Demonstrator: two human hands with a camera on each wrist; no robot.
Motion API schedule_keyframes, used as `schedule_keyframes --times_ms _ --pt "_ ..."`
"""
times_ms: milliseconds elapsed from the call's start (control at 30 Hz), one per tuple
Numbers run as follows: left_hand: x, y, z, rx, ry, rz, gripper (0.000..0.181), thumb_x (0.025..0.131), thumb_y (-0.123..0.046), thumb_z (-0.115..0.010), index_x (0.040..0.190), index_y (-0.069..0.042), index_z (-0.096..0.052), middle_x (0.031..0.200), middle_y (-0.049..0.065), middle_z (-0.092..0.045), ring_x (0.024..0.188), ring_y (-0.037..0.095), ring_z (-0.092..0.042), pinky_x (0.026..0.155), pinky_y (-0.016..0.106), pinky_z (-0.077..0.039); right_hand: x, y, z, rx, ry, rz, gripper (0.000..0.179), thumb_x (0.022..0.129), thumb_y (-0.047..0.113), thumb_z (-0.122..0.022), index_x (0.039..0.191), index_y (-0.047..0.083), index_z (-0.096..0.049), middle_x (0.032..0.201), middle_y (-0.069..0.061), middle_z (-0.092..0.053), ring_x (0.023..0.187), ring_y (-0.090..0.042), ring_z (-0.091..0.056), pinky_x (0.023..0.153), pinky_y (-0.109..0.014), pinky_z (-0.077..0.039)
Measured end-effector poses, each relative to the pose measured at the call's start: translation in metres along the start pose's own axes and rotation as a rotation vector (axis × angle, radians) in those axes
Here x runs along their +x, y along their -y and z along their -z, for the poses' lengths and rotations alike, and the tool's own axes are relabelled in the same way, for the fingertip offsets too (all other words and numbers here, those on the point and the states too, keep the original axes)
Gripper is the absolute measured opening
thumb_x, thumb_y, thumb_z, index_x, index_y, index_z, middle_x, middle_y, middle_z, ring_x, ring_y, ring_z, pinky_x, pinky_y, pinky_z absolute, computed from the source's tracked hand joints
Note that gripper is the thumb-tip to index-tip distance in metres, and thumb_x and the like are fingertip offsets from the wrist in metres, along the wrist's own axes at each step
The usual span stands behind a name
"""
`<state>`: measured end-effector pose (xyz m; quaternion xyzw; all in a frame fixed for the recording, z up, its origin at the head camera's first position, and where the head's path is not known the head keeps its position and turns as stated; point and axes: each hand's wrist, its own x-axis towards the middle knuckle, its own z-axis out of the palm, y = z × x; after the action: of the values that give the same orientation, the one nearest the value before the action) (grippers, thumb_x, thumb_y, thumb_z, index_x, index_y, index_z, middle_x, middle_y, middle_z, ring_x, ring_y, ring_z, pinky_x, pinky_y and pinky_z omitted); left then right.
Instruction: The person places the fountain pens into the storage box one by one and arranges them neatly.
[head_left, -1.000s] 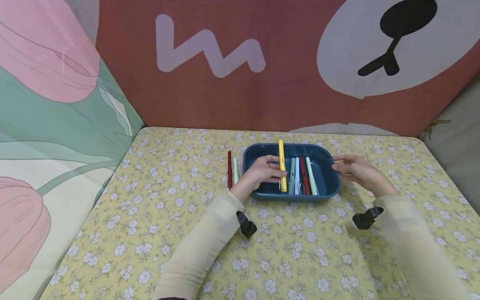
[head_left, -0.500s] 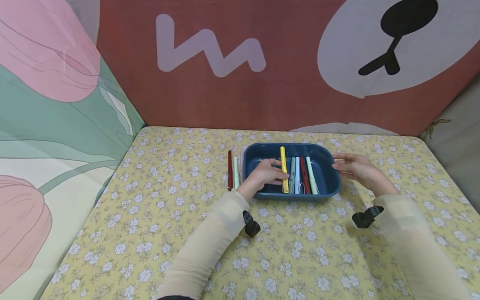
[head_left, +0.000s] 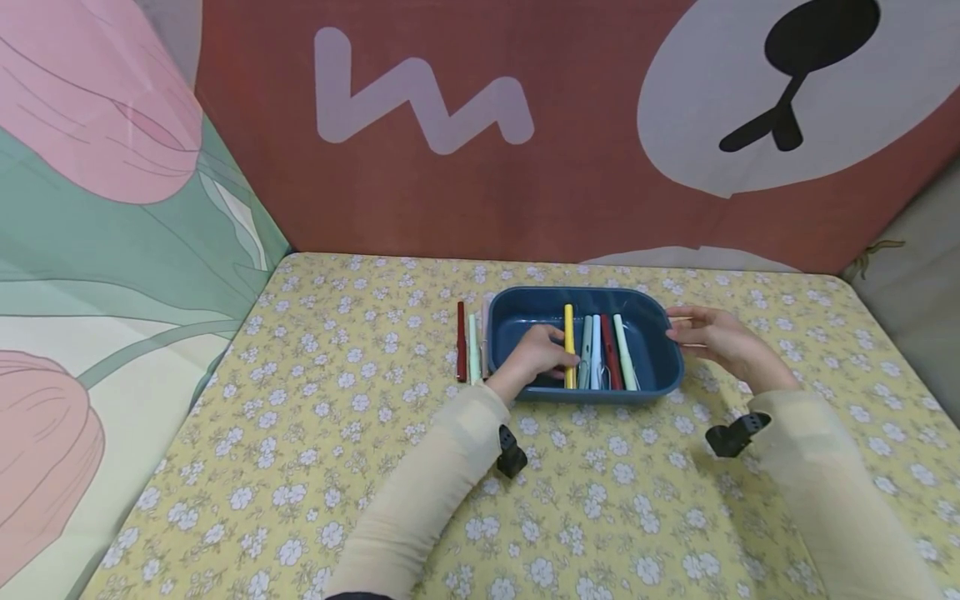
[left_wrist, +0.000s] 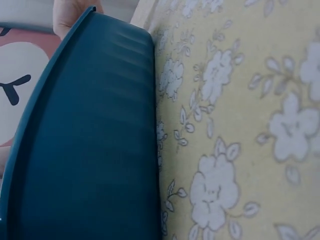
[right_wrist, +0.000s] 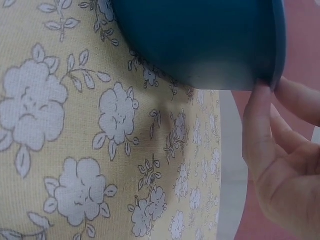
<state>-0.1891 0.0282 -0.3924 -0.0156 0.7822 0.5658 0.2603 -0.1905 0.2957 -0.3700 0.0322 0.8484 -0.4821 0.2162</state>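
Observation:
A dark blue rectangular box (head_left: pixel 592 397) rests on the flowered cloth in the head view. Inside it, my left hand (head_left: pixel 532 354) grips a yellow pen (head_left: pixel 568 321), which lies lengthwise at the left end of a row. To its right are a grey-green pen (head_left: pixel 586 342), a light blue pen (head_left: pixel 596 342), a dark red pen (head_left: pixel 611 354) and a mint pen (head_left: pixel 623 346). At the box's right end, my right hand (head_left: pixel 716 337) pinches the rim between thumb and fingers, plainly seen in the right wrist view. The left wrist view shows mostly the box's outer wall (left_wrist: pixel 100 130).
Left of the box, on the yellow flowered tablecloth (head_left: pixel 337 375), lie another dark red pen (head_left: pixel 461 342), another mint pen (head_left: pixel 473 342) and a pale pink pen (head_left: pixel 485 329) close against the box wall. A printed red backdrop (head_left: pixel 450 200) stands behind the table.
My left hand has brought the yellow pen down into the box and slightly right, beside the grey-green pen. The right hand has stayed at the rim.

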Motion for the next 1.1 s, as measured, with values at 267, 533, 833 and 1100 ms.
schedule_keyframes --times_ms 267,533,833,1100 --pt "0.0009 0.0011 -0.0041 0.085 -0.027 -0.016 0.045 0.085 -0.003 -0.07 0.127 0.001 -0.055 0.105 0.017 -0.066 0.083 0.026 -0.07 0.058 0.023 -0.058 -0.0009 0.0012 0.0004 -0.01 0.006 0.003 0.063 0.099 0.023 -0.052 0.15 0.0 -0.023 0.113 0.002 -0.05 0.085 0.011 -0.056 0.08 -0.013 -0.053" --pt "0.0015 0.0019 -0.0044 0.126 -0.023 -0.01 0.048 0.084 -0.005 -0.071 0.129 -0.001 -0.054 0.108 0.016 -0.064 0.079 0.024 -0.07 0.056 0.021 -0.057 -0.0002 0.0011 -0.0004 -0.003 -0.001 -0.006 0.063 0.099 0.023 -0.053 0.15 0.0 -0.023 0.114 0.001 -0.05 0.085 0.011 -0.055 0.08 -0.013 -0.053" --pt "0.0013 0.0017 -0.0056 0.149 -0.025 0.012 0.045 0.084 -0.005 -0.072 0.127 -0.001 -0.056 0.113 0.016 -0.064 0.078 0.024 -0.071 0.06 0.022 -0.058 0.0 0.0001 -0.001 -0.007 -0.005 -0.005 0.063 0.099 0.023 -0.051 0.151 0.0 -0.022 0.128 -0.012 -0.046 0.084 0.013 -0.055 0.08 -0.013 -0.053" --pt "0.001 0.0017 -0.0047 0.131 -0.026 0.004 0.044 0.084 -0.006 -0.072 0.125 -0.001 -0.058 0.109 0.015 -0.065 0.074 0.022 -0.07 0.058 0.021 -0.058 0.0002 -0.0006 -0.0007 0.006 -0.003 -0.001 0.063 0.099 0.023 -0.052 0.151 0.001 -0.022 0.121 -0.004 -0.049 0.085 0.012 -0.056 0.081 -0.013 -0.054"
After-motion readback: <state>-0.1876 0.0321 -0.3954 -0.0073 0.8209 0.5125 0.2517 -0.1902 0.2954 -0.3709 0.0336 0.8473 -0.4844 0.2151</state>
